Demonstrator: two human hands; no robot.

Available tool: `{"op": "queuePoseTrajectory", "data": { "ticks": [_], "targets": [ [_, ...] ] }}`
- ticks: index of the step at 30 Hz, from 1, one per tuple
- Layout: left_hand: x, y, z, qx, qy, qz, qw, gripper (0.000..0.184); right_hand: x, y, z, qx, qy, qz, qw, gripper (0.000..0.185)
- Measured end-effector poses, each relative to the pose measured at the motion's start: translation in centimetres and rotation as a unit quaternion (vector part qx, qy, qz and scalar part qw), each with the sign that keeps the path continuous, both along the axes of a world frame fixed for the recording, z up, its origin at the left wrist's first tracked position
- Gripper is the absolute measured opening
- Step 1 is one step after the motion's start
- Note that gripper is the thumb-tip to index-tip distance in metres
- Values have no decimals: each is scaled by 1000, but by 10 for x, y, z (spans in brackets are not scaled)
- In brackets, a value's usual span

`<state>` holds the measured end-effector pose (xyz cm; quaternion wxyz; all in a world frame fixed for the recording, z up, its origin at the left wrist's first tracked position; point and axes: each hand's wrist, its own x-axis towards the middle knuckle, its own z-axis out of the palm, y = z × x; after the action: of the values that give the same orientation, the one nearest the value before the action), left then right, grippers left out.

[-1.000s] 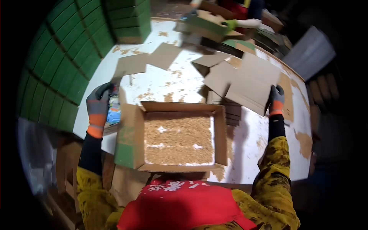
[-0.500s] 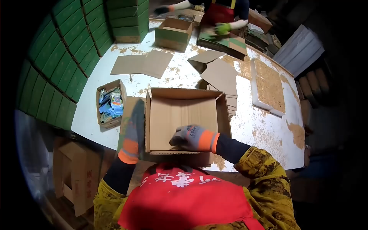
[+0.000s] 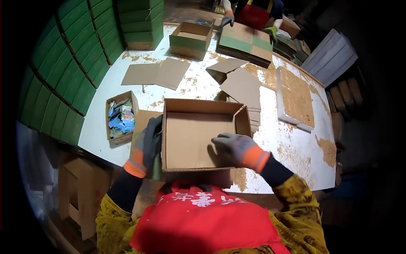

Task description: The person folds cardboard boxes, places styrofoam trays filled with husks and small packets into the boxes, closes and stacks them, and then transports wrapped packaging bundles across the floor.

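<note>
An open-topped cardboard box (image 3: 192,144) sits in front of me at the table's near edge, its flat brown floor showing. My left hand (image 3: 149,142), in a grey glove with an orange cuff, grips the box's outer left side; some fingertips are hidden against the wall. Over the right part of the box is my right hand (image 3: 239,149), gloved alike, fingers stretched out to the left and slightly apart above the floor. Nothing shows in it. Left of the box stands a small carton (image 3: 122,138) filled with blue and green packets (image 3: 122,116).
Flat cardboard pieces (image 3: 243,86) lie beyond the box, and a folded sheet (image 3: 156,74) lies farther left. Green boxes (image 3: 72,63) are stacked high at left. Across the table, a co-worker's gloved hands (image 3: 227,19) touch a green-and-brown cardboard stack (image 3: 241,40). A white foam block (image 3: 296,97) is at right.
My right hand has moved right and up from the box's front middle. The cardboard inside, bowed before, now lies flat. My left hand has closed against the side. The co-worker's hands have shifted.
</note>
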<state>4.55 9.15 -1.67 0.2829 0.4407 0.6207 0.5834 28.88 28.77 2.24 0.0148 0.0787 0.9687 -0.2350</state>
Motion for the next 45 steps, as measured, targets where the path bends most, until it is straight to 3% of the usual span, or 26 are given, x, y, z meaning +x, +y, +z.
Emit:
{"op": "queuePoseTrajectory", "data": {
  "ticks": [1, 2, 4, 6, 7, 8, 10, 11, 14, 16, 17, 20, 21, 24, 25, 27, 28, 29, 30, 32, 35, 38, 41, 43, 44, 45],
  "targets": [
    [-9, -7, 1, 33, 185, -22, 982, 44, 9, -1, 18, -20, 83, -67, 994, 46],
    [-16, -9, -20, -8, 27, -37, 999, 43, 19, 13, 23, -86, 170, -107, 976, 48],
    [-22, -8, -78, -86, -291, -59, 951, 40, 42, 43, 13, -340, 252, -259, 868, 53],
    [18, 7, -44, -276, 42, 75, 957, 60, 40, 51, -36, -444, 203, -299, 820, 61],
    [20, 13, -52, -258, -59, 58, 963, 65, 34, 54, -93, -377, 105, -334, 857, 74],
    [18, 18, -62, -234, -159, 43, 958, 70, 15, 27, -103, -338, 143, -258, 894, 76],
    [28, 14, -60, -198, -199, 24, 959, 89, 11, 21, -123, -298, 167, -315, 886, 71],
    [29, 14, -57, -175, -214, 21, 961, 100, 10, 24, -122, -363, 161, -298, 868, 65],
    [43, 9, -29, -107, -93, 41, 989, 99, 24, 27, -103, -500, 138, -260, 815, 50],
    [44, 2, -17, -126, -62, 87, 986, 98, 15, 13, -89, -529, 195, -253, 787, 44],
    [42, -4, -15, -137, -50, 106, 984, 98, 6, 9, -90, -526, 203, -237, 791, 52],
    [0, -64, -41, -82, -230, 184, 952, 95, -31, -36, -50, -567, 180, -258, 761, 62],
    [-19, -96, -35, -79, -253, 213, 941, 90, -35, -34, -77, -505, 147, -196, 828, 70],
    [-74, -209, -8, -13, -285, 235, 929, 63, -86, -81, -50, -581, 112, -51, 804, 72],
    [-103, -261, -28, -7, -272, 291, 917, 56, -94, -84, -60, -510, 111, -17, 853, 71],
    [-161, -364, -68, -1, -240, 402, 883, 46, -95, -84, -64, -539, 85, -99, 832, 67],
    [-175, -376, -60, 61, -346, 356, 866, 45, -91, -82, -65, -551, 71, -144, 819, 66],
    [-197, -407, -77, 50, -276, 354, 892, 45, -85, -79, -63, -626, 81, -207, 748, 58],
    [-212, -416, -89, 84, -323, 382, 862, 45, -72, -71, -83, -578, 130, -248, 767, 52],
    [-238, -415, -114, 42, -244, 467, 849, 49, -47, -60, -92, -551, 136, -337, 751, 48],
    [-301, -432, -218, -42, -41, 385, 921, 55, -11, -52, -102, -400, 173, -415, 799, 46],
    [-341, -395, -257, -100, -186, 417, 884, 54, 13, -46, -113, -294, 210, -449, 817, 45],
    [-334, -354, -237, -50, -418, 441, 793, 53, 26, -41, -122, -170, 166, -476, 846, 50],
    [-353, -441, -327, -24, -325, 497, 804, 47, 30, -34, -129, -130, 164, -470, 857, 57],
    [-330, -440, -322, 167, -385, 544, 726, 44, 31, -27, -138, -166, 174, -496, 834, 59],
    [-308, -432, -318, 183, -364, 588, 699, 43, 33, -20, -147, -204, 184, -524, 807, 61]
  ]
}}
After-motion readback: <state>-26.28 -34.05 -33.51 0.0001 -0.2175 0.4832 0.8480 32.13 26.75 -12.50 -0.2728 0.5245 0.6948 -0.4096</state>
